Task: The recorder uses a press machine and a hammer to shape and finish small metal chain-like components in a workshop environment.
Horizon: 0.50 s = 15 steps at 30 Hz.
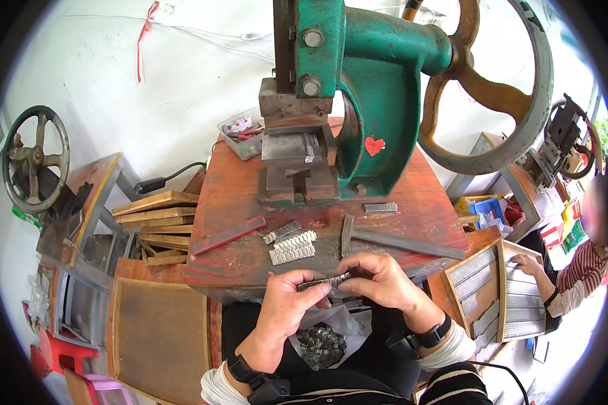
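Note:
Between my two hands I hold a short strip of metal links, like a piece of watch band (323, 282), just off the front edge of the red-brown worktable (243, 192). My left hand (280, 307) pinches its left end between thumb and fingers. The right end is in the closed fingertips of my right hand (384, 283). Below, a plastic bag of small metal pieces (321, 345) rests between my legs. Ahead lie several similar link strips (293, 248), a hammer (405, 243) and a red bar (228, 235). One more link strip (381, 207) lies by the press base.
A green hand press (392, 115) with a large handwheel (483, 88) towers over the table. Behind it stands a plastic box (243, 135). At left are stacked wooden boards (159, 209) and a wooden tray (159, 324). A co-worker's hand (525, 264) touches trays of metal strips (523, 297) at right.

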### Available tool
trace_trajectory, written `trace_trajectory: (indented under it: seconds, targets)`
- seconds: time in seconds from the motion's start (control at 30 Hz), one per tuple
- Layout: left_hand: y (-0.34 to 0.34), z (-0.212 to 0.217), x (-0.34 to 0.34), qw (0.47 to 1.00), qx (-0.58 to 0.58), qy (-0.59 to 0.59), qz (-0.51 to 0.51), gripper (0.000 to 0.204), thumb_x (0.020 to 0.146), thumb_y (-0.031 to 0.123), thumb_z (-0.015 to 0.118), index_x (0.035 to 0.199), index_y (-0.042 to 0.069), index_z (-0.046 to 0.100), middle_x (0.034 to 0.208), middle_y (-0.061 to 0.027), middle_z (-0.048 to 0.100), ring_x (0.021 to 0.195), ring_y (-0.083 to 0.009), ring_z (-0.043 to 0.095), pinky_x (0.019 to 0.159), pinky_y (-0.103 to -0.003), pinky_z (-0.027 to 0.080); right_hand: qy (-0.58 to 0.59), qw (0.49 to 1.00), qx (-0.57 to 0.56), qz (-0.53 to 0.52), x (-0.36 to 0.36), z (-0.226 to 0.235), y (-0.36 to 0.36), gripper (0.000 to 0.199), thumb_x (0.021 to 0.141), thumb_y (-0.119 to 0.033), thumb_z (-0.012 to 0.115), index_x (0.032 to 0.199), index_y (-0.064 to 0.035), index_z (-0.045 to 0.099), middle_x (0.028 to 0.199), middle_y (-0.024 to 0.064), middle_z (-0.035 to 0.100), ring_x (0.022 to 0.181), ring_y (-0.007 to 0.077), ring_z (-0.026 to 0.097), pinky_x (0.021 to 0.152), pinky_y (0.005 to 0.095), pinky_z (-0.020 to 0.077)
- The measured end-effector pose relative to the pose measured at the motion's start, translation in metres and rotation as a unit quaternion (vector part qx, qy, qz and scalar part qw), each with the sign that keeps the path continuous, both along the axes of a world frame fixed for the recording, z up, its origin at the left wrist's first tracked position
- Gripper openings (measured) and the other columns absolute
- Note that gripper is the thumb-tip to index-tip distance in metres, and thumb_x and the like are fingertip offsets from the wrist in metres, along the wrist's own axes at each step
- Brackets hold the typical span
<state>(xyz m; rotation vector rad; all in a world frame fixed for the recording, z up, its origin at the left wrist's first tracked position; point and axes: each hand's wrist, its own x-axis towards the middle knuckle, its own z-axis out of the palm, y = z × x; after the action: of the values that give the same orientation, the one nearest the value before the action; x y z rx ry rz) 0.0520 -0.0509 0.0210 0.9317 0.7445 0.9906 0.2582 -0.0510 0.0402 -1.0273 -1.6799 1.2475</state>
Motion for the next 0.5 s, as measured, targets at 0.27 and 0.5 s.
trace_trajectory:
  seconds: [0.27, 0.5]
  targets:
    - [0.004, 0.012, 0.013, 0.999, 0.007, 0.026, -0.028, 0.012, 0.084, -0.002, 0.069, 0.096, -0.007, 0.067, 0.086, -0.0106, 0.069, 0.066, -0.0153, 0.065, 0.063, -0.026, 0.053, 0.089, 0.993, -0.071, -0.016, 0.015, -0.006, -0.006, 0.030, 0.085, 0.002, 0.071, 0.113, -0.0006, 0.060, 0.090, 0.0018, 0.067, 0.077, 0.0049, 0.060, 0.068, 0.0225, 0.0504]
    - [0.005, 0.009, 0.017, 0.999, 0.007, 0.023, -0.026, 0.012, 0.085, -0.002, 0.069, 0.096, -0.007, 0.067, 0.086, -0.0104, 0.069, 0.067, -0.0148, 0.065, 0.063, -0.026, 0.053, 0.098, 0.993, -0.064, -0.019, 0.019, -0.007, -0.007, 0.033, 0.084, 0.004, 0.070, 0.115, 0.0000, 0.060, 0.093, 0.0021, 0.067, 0.081, 0.0056, 0.061, 0.071, 0.0232, 0.0515]
